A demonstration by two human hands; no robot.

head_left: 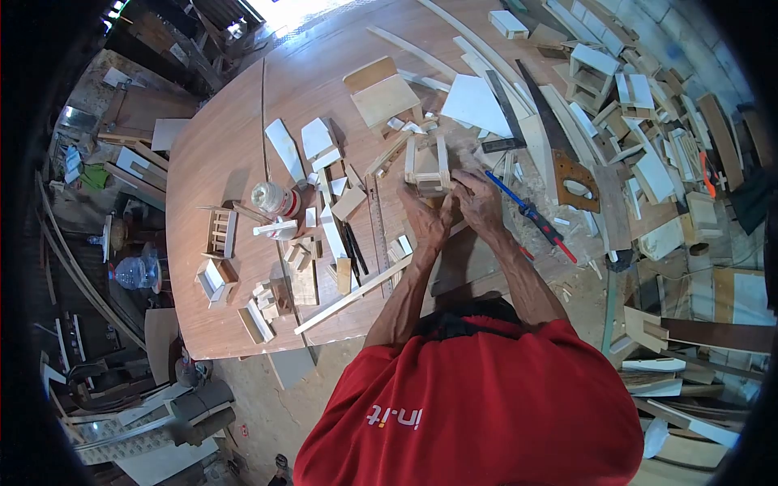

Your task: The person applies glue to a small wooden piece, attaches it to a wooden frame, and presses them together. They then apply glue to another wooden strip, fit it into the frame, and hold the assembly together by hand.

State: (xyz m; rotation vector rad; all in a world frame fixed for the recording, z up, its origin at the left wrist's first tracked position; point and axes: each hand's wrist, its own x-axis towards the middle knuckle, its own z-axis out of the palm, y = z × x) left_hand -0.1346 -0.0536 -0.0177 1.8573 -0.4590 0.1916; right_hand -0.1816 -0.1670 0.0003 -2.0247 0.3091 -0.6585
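Note:
A small pale wooden frame, like a piece of miniature furniture, is held above the near middle of the table. My left hand grips it from below at its near left side, fingers closed. My right hand is at the near right corner, with its fingers curled in against the wood; the exact grip of the fingertips is partly hidden. Just right of that hand lies a blue and red tool. Small white and wooden offcuts sit beyond the frame.
A handsaw and a black try square lie to the right. At left stand a jar and several miniature wooden pieces. A ruler and wood strips lie near my left forearm. Scrap wood is heaped at far right.

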